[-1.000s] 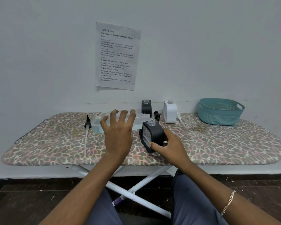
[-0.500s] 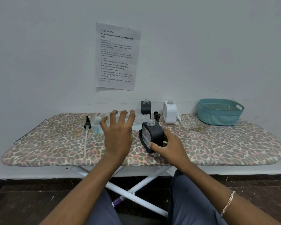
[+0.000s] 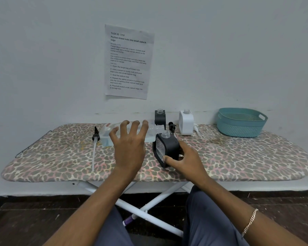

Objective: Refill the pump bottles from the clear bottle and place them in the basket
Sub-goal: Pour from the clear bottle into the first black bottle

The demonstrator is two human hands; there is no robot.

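Leopard-print fabric covers the ironing board [image 3: 60,157] that carries every item. Near the middle of the board, toward its near edge, the right hand [image 3: 185,160] grasps a black pump bottle [image 3: 169,146], thumb across the lower front and fingers wrapped behind. The bottle is tilted, its base on the cover, and its threaded neck is uncapped. The left hand [image 3: 129,148] is released, fingers spread and slightly bent over the clear bottle [image 3: 105,139], which lies on its side with its open neck pointing toward the tilted bottle (whether the fingertips touch it cannot be told). A black pump head with a long tube [image 3: 95,135] lies just beside the clear bottle, on the side of the board's left end. Along the far edge stand a second black bottle [image 3: 160,118] and a white bottle [image 3: 186,123], both upright and uncapped, with a small black pump [image 3: 171,126] between them and a white pump [image 3: 196,128] lying beside the white bottle. The teal basket [image 3: 242,123] sits at the far edge toward the right end, well apart from both hands. A printed sheet [image 3: 128,61] hangs on the wall above.
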